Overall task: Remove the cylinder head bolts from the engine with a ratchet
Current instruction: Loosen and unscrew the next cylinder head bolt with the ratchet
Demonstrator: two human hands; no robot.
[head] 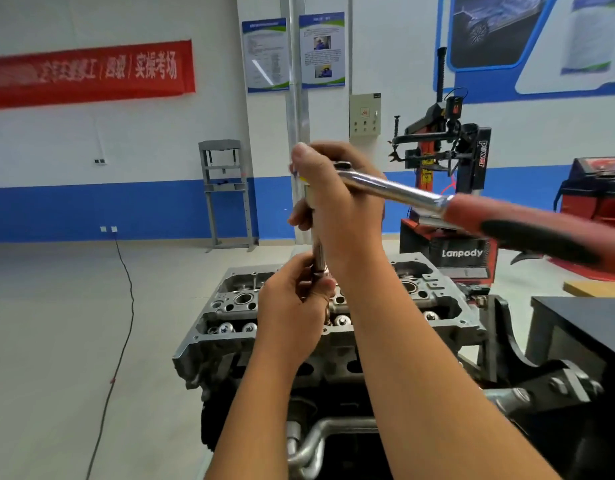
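While the right hand (333, 199) curled round the ratchet (396, 188) head, the left hand's (295, 306) fingers pinched the extension bar (319, 252) below it, just above the cylinder head (437, 306) (bolts hidden under those fingers). Removal looked unfinished; how many bolts remained was unclear.

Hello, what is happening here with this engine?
A person is working on a cylinder head with a ratchet on a long extension bar. The right hand grips the ratchet's head end at the top of the bar, and the left hand holds the bar's lower end just above the engine. Whether a bolt is out cannot be seen.
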